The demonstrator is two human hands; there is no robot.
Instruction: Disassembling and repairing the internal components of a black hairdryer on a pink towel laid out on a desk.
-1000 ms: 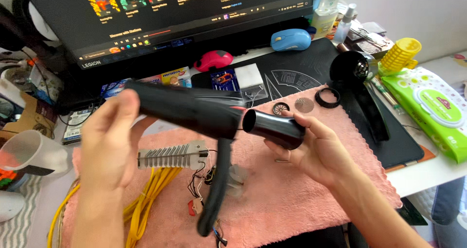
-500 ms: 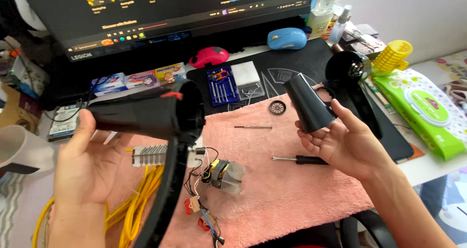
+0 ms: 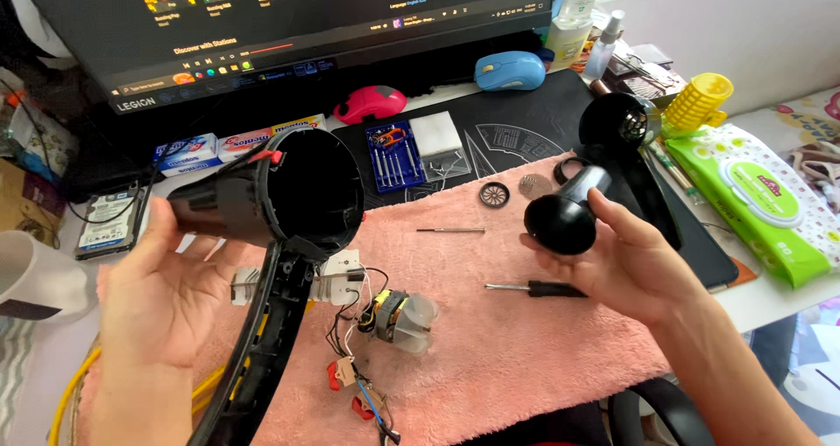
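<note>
My left hand (image 3: 166, 302) holds the black hair dryer body (image 3: 262, 201) by its barrel, the open empty end facing right and its handle (image 3: 262, 350) hanging down. My right hand (image 3: 634, 262) grips a black nozzle piece (image 3: 564, 214), pulled apart from the barrel. On the pink towel (image 3: 542, 350) between the hands lie the small motor (image 3: 398, 319) with loose wires, a white heater part (image 3: 337, 284), a thin metal pin (image 3: 451, 230) and a black-handled screwdriver (image 3: 529, 288).
A round grille (image 3: 494, 194) and mesh disc (image 3: 535, 186) lie at the towel's far edge. Behind are a blue screwdriver set (image 3: 394, 155), a pink mouse (image 3: 372, 103), a blue mouse (image 3: 509, 70), a monitor (image 3: 289, 17). Green wipes pack (image 3: 757, 201) sits right; yellow cable (image 3: 74, 393) left.
The nozzle has come off the dryer barrel. My hands moved apart, the left carrying the body leftward, the right carrying the nozzle to the right and turning it.
</note>
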